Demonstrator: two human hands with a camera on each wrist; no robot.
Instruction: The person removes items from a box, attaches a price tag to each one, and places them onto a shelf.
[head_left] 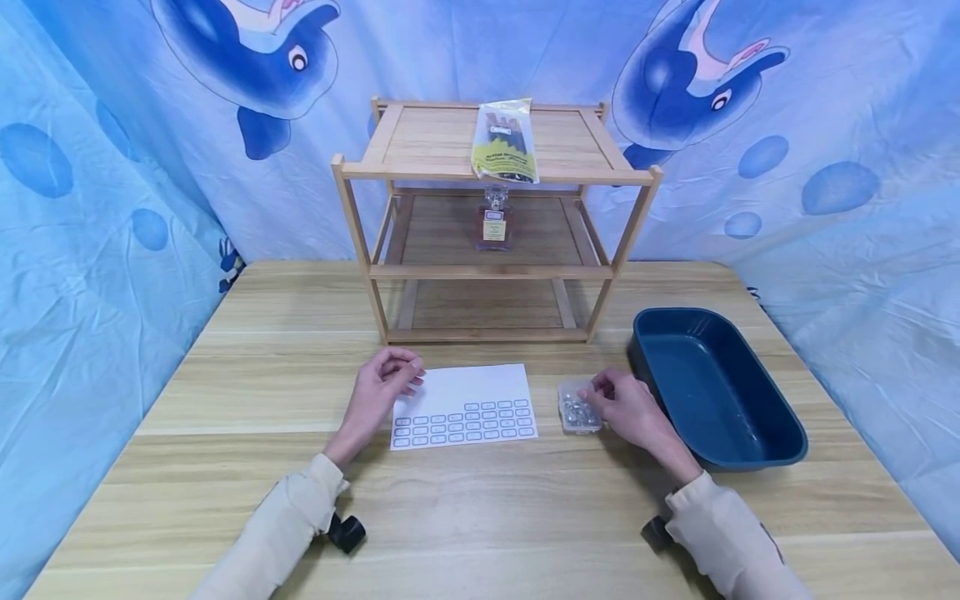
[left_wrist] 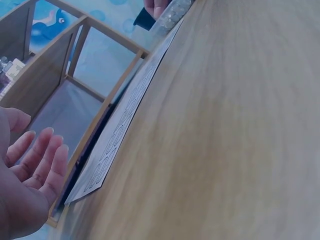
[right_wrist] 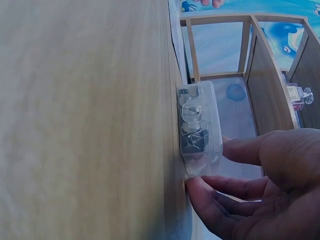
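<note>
A white sheet [head_left: 461,387] with rows of small blue-framed labels lies flat on the table. My left hand [head_left: 380,390] hovers at its upper left corner, fingers loosely bent. In the left wrist view nothing shows between those fingers [left_wrist: 42,157]. To the right of the sheet stands a small clear plastic box [head_left: 579,410], filled with clear and metallic pieces that look like push pins. My right hand [head_left: 630,410] pinches its right side between thumb and fingers. The right wrist view shows the box [right_wrist: 202,112] resting on the table, its lid apparently closed.
A dark blue basin [head_left: 697,400] stands just right of my right hand. Behind the sheet is a wooden three-tier rack [head_left: 491,271]. A labelled brush packet [head_left: 505,142] lies on its top, and a labelled glass bottle [head_left: 493,225] stands on the middle shelf.
</note>
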